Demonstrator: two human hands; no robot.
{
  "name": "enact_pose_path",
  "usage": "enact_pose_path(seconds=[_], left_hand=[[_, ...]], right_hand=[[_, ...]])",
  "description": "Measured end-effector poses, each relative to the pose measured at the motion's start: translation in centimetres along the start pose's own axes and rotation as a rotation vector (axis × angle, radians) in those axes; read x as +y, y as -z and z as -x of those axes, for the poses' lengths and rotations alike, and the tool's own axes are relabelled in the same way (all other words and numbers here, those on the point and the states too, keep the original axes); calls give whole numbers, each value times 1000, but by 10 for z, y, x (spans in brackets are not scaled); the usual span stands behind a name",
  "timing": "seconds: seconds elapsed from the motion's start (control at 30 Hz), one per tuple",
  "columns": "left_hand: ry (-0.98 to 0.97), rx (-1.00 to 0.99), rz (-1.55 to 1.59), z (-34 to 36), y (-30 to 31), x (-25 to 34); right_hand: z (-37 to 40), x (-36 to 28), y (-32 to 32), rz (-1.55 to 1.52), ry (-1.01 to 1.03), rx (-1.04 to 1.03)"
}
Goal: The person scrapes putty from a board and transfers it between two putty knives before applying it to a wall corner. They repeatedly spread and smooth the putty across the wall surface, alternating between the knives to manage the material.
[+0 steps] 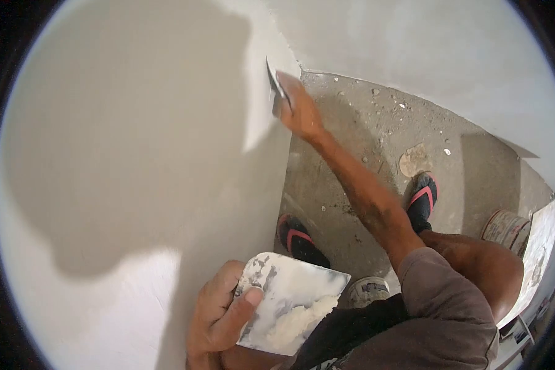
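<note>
My right hand (299, 111) is stretched far out, closed around a putty knife (276, 79) whose blade lies against the pale wall (123, 154) near the corner. Close to my body, my left hand (223, 308) grips a flat plate (290, 302) by its left edge, thumb on top. Cream-coloured paste (302, 320) is heaped on the plate's lower right part and smeared thinly over the rest.
The dusty floor (364, 135) carries crumbs and a round pale patch (415, 160). Buckets stand beneath me (369, 290) and at the right (505, 229), beside a pale board (536, 259). Another wall (438, 49) meets the corner.
</note>
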State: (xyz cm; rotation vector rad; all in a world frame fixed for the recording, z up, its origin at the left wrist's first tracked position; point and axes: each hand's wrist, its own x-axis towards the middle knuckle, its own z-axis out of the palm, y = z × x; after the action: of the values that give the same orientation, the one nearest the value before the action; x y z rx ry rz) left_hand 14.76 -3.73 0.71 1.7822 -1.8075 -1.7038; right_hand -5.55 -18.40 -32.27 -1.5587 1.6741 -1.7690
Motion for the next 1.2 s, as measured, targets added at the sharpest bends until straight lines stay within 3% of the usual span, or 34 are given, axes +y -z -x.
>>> enact_pose_path(seconds=[0.33, 0.43, 0.5, 0.57, 0.63, 0.8, 0.97, 1.2], left_hand=[[-44, -96, -30, 2, 4, -6], [-4, -75, 17, 4, 5, -8], [-20, -74, 24, 3, 6, -10], [-33, -74, 27, 4, 4, -9], [-62, -66, 14, 4, 4, -7], [-28, -70, -9, 0, 10, -11], [-18, -73, -26, 2, 10, -9], [35, 19, -5, 1, -7, 10]], right_hand=[[141, -88, -11, -24, -14, -201], [136, -83, 18, -115, -44, -263], [108, -72, 28, -18, -288, -152], [62, -36, 27, -37, -221, 43], [19, 2, 20, 109, -181, 99], [-41, 55, 6, 57, -87, 98], [-34, 62, -2, 20, -90, 28], [63, 3, -27, 139, -3, 17]])
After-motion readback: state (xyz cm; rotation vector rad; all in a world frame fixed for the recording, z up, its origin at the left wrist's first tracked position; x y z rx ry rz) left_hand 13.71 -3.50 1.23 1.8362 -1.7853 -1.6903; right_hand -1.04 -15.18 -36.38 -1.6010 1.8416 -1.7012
